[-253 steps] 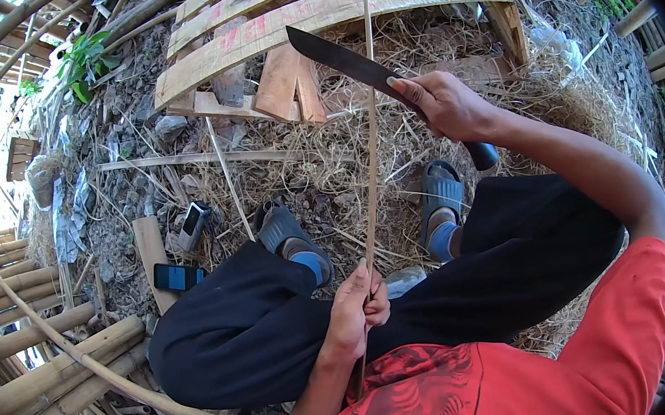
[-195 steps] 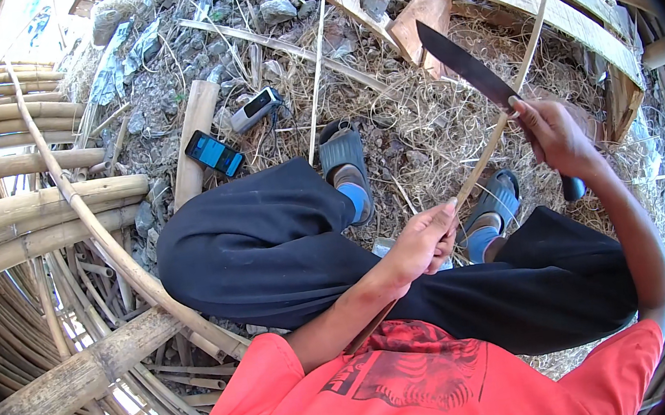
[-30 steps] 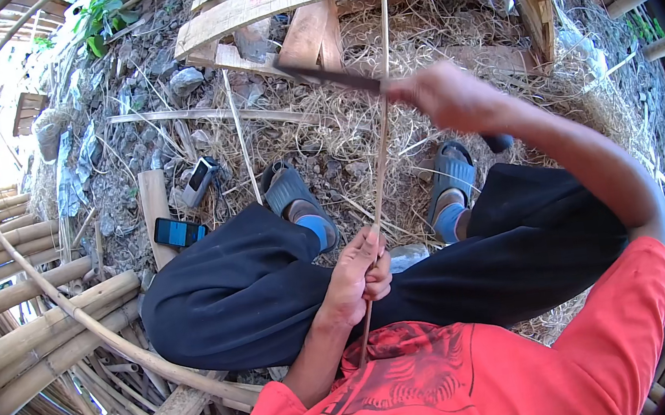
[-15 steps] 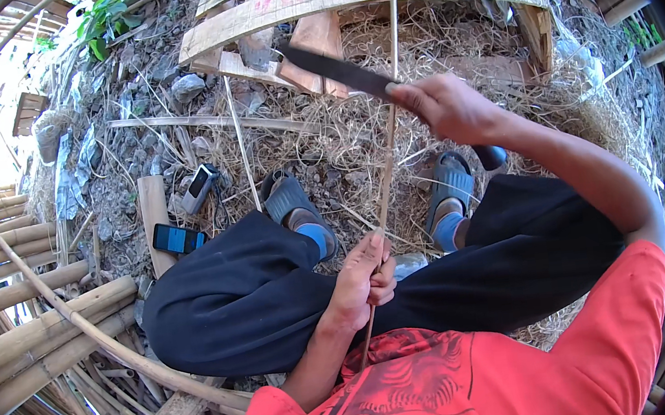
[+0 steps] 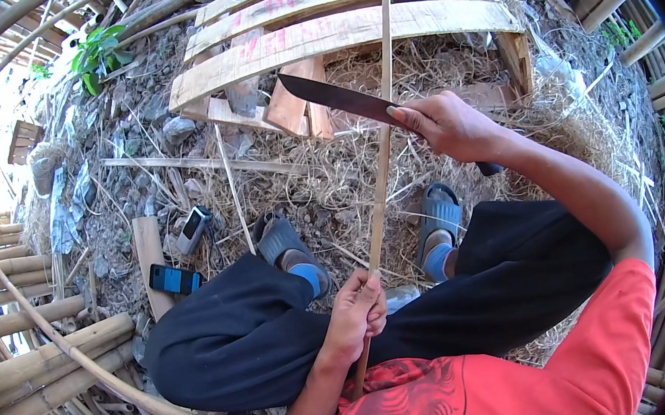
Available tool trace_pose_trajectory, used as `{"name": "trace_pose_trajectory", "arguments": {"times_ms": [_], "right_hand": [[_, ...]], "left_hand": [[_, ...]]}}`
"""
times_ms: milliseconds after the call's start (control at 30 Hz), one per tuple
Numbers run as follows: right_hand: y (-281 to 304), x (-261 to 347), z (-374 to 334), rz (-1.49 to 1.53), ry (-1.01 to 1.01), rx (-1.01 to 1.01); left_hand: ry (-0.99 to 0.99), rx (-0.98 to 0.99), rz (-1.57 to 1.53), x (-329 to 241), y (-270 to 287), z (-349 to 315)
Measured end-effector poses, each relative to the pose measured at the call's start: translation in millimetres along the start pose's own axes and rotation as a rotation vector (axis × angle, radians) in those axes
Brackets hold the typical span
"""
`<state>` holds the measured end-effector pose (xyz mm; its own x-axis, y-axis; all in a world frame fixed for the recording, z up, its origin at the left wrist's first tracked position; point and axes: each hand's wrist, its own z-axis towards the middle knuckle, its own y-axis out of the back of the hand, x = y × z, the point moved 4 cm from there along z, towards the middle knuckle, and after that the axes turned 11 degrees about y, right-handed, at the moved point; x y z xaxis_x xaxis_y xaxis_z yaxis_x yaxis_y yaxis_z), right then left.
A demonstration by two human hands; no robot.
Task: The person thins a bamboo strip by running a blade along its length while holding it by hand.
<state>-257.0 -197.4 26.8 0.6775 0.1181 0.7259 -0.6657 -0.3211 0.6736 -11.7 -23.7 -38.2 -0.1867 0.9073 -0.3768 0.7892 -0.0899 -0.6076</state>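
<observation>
A long, thin bamboo strip (image 5: 380, 190) runs from my lap away past the slatted wooden frame. My left hand (image 5: 353, 316) is closed round its near part, close to my shirt. Farther along, my right hand (image 5: 450, 124) grips a long, dark-bladed knife (image 5: 336, 96). The blade points to the left and crosses the strip, its base against or very near it; whether it cuts in, I cannot tell. The knife's dark handle end shows below my right wrist, while my palm hides the rest.
A slatted wooden frame (image 5: 345, 32) stands ahead over straw-like shavings. Left of my knee, a phone (image 5: 175, 279) leans by a bamboo piece (image 5: 150, 249), with a small grey device (image 5: 194, 230) nearby. Bamboo poles (image 5: 54, 358) lie stacked at the left.
The view has shifted, so the surroundings sit lower in it. The strip now shows a broader face. Both hands keep their grips, and the knife still crosses the strip.
</observation>
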Motion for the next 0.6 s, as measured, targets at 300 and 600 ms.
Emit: {"name": "trace_pose_trajectory", "arguments": {"times_ms": [300, 600], "right_hand": [[22, -20, 9, -0.08, 0.046, -0.103], [29, -40, 16, -0.033, -0.028, -0.162]], "left_hand": [[-0.007, -0.001, 0.006, -2, 0, 2], [0.01, 0.039, 0.05, 3, -3, 3]]}}
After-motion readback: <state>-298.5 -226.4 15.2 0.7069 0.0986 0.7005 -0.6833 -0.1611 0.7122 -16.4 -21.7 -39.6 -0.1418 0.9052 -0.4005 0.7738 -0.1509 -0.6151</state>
